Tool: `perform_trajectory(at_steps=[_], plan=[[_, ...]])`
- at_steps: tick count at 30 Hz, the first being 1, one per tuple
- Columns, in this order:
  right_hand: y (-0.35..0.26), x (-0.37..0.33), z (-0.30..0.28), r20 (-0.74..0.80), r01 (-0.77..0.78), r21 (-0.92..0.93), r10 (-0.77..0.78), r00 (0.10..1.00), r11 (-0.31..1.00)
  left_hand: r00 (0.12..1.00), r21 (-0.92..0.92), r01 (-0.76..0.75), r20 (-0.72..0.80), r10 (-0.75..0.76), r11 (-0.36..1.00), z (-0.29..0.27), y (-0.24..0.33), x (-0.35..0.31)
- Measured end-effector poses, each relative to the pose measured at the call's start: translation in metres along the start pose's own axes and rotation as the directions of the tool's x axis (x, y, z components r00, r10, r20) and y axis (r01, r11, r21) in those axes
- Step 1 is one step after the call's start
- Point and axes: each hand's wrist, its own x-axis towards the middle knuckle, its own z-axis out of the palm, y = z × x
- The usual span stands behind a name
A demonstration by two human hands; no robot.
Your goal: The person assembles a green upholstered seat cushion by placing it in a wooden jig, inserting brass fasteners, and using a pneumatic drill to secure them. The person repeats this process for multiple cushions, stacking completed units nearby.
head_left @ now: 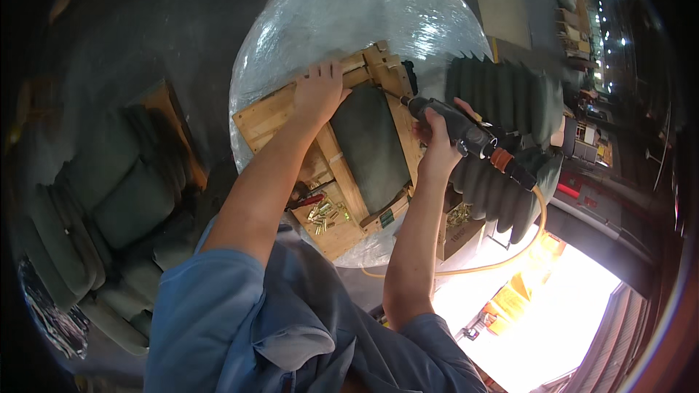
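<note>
A wooden frame with a dark green padded panel in it lies at the centre. My left hand grips the frame's far rail, fingers over the top and thumb on the near side. In my right hand is a dark power screwdriver with an orange collar and a yellow hose. Its tip points left, at the frame's right upper side; whether it touches the wood I cannot tell. Brass-coloured metal fasteners lie in a pile on the frame's near board, beside a red-handled tool.
The frame rests on a round surface wrapped in clear plastic film. Dark green cushions are stacked at right and left. A cardboard box with small metal parts stands by my right forearm. Bright light comes through an opening at lower right.
</note>
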Motion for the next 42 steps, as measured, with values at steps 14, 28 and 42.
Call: perform_trajectory(at_steps=[14, 28, 42], plan=[[0.029, 0.019, 0.026, 0.030, -0.063, 0.031, 0.062, 0.998, 0.998, 0.991, 0.014, -0.025, -0.131, 0.026, 1.000, 0.005, -0.002, 0.003], [0.023, 0.025, 0.052, 0.083, -0.002, -0.083, 0.009, 0.996, 0.997, 1.000, 0.002, 0.009, -0.002, -0.009, 1.000, -0.002, -0.001, 0.002], [0.033, 0.039, 0.053, 0.154, -0.018, -0.074, 0.029, 0.988, 0.997, 0.996, -0.033, 0.037, 0.077, -0.034, 0.999, 0.005, 0.001, 0.007]])
